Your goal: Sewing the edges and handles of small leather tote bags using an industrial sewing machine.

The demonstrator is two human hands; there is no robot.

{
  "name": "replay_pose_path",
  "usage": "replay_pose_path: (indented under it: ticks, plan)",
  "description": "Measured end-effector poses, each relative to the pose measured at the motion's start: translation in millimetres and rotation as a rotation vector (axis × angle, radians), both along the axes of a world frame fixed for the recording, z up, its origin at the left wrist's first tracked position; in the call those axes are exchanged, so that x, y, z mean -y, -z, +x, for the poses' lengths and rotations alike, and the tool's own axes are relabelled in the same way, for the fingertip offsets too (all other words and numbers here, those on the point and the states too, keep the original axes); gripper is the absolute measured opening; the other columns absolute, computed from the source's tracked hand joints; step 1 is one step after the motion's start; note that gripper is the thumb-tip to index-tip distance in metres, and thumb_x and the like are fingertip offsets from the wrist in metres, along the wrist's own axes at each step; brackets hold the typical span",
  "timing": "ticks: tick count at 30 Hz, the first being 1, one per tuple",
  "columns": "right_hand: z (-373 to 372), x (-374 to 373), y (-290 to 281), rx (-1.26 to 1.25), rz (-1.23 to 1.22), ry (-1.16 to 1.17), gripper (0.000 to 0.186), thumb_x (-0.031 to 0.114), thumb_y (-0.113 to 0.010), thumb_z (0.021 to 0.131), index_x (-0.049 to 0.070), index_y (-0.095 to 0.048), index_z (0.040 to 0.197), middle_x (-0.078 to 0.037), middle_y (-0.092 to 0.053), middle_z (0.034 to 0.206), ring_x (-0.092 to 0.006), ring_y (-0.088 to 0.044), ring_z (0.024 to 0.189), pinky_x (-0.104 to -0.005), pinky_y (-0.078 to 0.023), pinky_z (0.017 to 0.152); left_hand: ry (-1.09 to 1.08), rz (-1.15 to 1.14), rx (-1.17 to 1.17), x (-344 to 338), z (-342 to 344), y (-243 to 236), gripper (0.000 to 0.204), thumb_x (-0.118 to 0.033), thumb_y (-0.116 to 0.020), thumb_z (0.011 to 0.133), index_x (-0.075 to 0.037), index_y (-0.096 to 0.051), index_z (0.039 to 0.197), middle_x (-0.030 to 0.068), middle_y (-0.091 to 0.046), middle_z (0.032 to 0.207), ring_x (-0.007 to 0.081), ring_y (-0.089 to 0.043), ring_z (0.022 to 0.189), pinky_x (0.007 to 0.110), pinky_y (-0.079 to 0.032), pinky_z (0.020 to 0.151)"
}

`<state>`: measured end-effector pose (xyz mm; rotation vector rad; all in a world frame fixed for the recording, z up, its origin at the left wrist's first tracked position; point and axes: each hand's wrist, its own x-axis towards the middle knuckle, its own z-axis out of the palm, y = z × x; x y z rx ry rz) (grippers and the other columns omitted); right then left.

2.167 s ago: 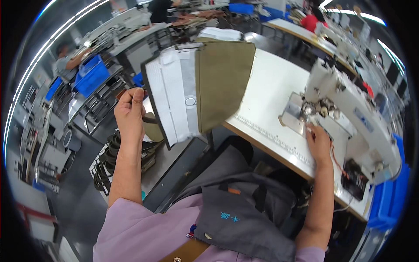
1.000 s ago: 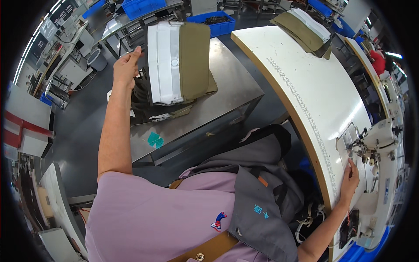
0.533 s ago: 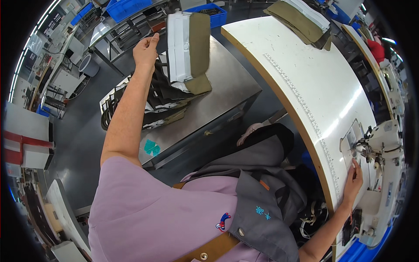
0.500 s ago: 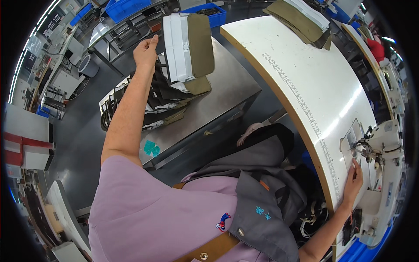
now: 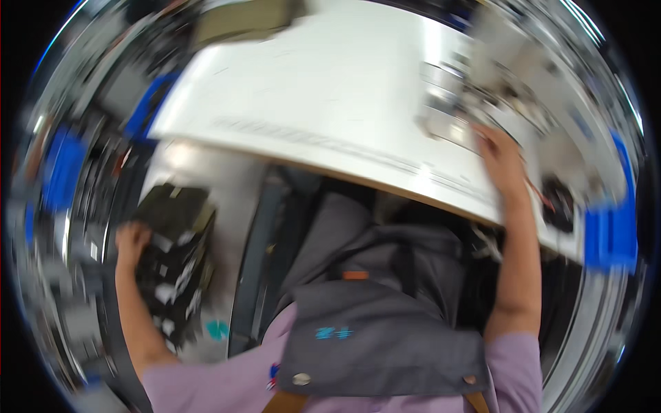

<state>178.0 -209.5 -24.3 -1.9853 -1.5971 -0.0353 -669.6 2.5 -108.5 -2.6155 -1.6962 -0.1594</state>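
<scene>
The picture is smeared by motion. At the left, my left hand [image 5: 133, 242] is beside a stack of dark olive fabric pieces [image 5: 173, 210] with white parts showing between the layers. Its fingers are too blurred to tell whether they grip the cloth. My right hand [image 5: 499, 160] is at the white work table, its fingertips close to the metal plate [image 5: 444, 125] below the head of a sewing machine [image 5: 527, 76]. Nothing can be made out in those fingers, and their exact pose is blurred.
The stack lies on a metal side table [image 5: 227, 227], with a turquoise scrap [image 5: 217, 330] near it. Olive fabric [image 5: 244, 20] rests at the far left of the white table [image 5: 310, 82]. Blue bins [image 5: 609, 237] stand at the right and left.
My view has swung right, so the white table now spans the middle. The olive and white panel that stood upright beside my left hand is no longer seen standing; olive cloth tops the stack.
</scene>
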Motion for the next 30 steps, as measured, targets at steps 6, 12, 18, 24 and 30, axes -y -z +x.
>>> replay_pose_path:
  ticks: [6, 12, 18, 24, 30]
  plan:
    - [0, -6, 4, 0.122, 0.164, -0.036, 0.021, 0.024, -0.064, 0.093, 0.016, -0.078, 0.107, -0.009, -0.073, 0.093, -0.0334, -0.07, 0.09, -0.0467, -0.055, 0.08, 0.051, -0.115, 0.298, 15, -17, 31, 0.015, -0.001, -0.074, 0.084, 0.0, -0.063, 0.095, 0.0119, -0.062, 0.091, 0.0238, -0.06, 0.081, 0.037, -0.05, 0.074]
    - [-5, -6, 0, 0.103, 0.136, 0.002, 0.02, 0.023, -0.063, 0.093, 0.018, -0.078, 0.105, -0.009, -0.074, 0.097, -0.032, -0.071, 0.093, -0.0468, -0.056, 0.082, -0.167, -0.075, 0.051, -5, 40, -15, 0.027, -0.016, -0.076, 0.093, 0.0, -0.068, 0.113, 0.0147, -0.069, 0.107, 0.028, -0.067, 0.103, 0.038, -0.052, 0.092]
    - [-4, -10, 8, 0.149, 0.152, -0.007, 0.019, 0.022, -0.061, 0.093, 0.017, -0.076, 0.101, -0.009, -0.073, 0.093, -0.0317, -0.07, 0.092, -0.0469, -0.055, 0.081, 0.145, 0.082, 0.533, -45, 190, -74, 0.028, -0.01, -0.067, 0.1, 0.003, -0.066, 0.125, 0.0154, -0.07, 0.123, 0.0269, -0.066, 0.113, 0.037, -0.049, 0.101]
    - [-5, -9, 5, 0.156, 0.108, -0.041, 0.019, 0.023, -0.059, 0.094, 0.015, -0.076, 0.099, -0.008, -0.071, 0.092, -0.03, -0.07, 0.094, -0.0462, -0.054, 0.081, 0.538, 0.051, 0.485, -38, 400, -123, 0.027, -0.012, -0.068, 0.098, 0.0, -0.069, 0.122, 0.0116, -0.071, 0.123, 0.025, -0.064, 0.12, 0.035, -0.045, 0.107]
    - [-3, -5, 6, 0.178, 0.104, -0.066, 0.019, 0.024, -0.06, 0.094, 0.014, -0.076, 0.098, -0.008, -0.071, 0.092, -0.0299, -0.07, 0.093, -0.0459, -0.054, 0.08, 0.636, -0.189, 0.539, -47, 568, -113, 0.026, -0.013, -0.07, 0.096, -0.002, -0.071, 0.119, 0.0098, -0.072, 0.121, 0.0225, -0.065, 0.119, 0.034, -0.046, 0.107]
